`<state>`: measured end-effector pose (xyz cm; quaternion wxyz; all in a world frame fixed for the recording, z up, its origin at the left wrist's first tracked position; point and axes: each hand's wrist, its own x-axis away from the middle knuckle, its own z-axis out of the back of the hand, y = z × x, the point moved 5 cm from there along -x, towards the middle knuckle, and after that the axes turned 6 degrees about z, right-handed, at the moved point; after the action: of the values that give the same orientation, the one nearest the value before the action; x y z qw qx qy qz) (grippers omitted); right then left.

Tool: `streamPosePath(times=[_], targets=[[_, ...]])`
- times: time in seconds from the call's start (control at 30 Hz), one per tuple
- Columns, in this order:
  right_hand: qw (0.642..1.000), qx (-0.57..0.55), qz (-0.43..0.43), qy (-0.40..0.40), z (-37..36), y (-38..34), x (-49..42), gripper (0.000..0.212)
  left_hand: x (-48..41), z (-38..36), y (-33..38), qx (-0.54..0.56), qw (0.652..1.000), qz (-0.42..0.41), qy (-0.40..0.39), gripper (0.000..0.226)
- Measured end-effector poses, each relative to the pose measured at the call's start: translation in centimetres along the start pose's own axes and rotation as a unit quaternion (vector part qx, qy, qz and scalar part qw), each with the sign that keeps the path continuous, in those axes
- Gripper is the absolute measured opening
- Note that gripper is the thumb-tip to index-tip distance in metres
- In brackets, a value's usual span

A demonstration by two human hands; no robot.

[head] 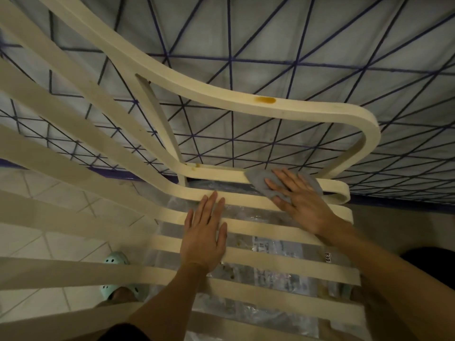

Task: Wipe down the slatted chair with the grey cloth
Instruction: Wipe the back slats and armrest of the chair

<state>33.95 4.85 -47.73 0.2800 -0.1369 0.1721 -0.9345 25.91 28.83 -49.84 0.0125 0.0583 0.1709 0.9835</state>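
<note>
A cream slatted chair (258,260) fills the view, its slats running left to right below me and its curved armrest (221,94) looping above. My right hand (299,201) lies flat on the grey cloth (258,180), pressing it onto the far slats near the armrest's base. Most of the cloth is hidden under the palm and fingers. My left hand (205,233) rests flat with fingers spread on the slats to the left, holding nothing. An orange-brown stain (265,100) marks the armrest's top, and a smaller one (194,167) sits near the slat joint.
A mattress (270,45) with a blue triangle pattern stands close behind the chair. Clear plastic packaging with printed paper (278,252) lies under the slats. My foot in a mint-green clog (118,286) stands on the pale tiled floor (49,242) at the left.
</note>
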Motion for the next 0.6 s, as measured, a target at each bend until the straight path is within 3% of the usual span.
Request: streamPosePath(times=[0.3, 0.43, 0.6], targets=[[0.996, -0.026, -0.073, 0.052, 2.5, 3.6, 6.4, 0.060, 0.0, -0.3, -0.2, 0.003, 1.000, -0.007, 0.008, 0.058], [0.964, -0.155, -0.176, 0.124, 2.1, 5.4, 8.5, 0.070, -0.1, -0.4, -0.2, -0.004, 1.000, -0.004, 0.014, 0.058], [0.960, -0.072, -0.239, 0.125, 1.0, 3.9, 6.9, 0.066, 0.0, -0.4, -0.3, -0.007, 1.000, 0.000, 0.011, 0.058]])
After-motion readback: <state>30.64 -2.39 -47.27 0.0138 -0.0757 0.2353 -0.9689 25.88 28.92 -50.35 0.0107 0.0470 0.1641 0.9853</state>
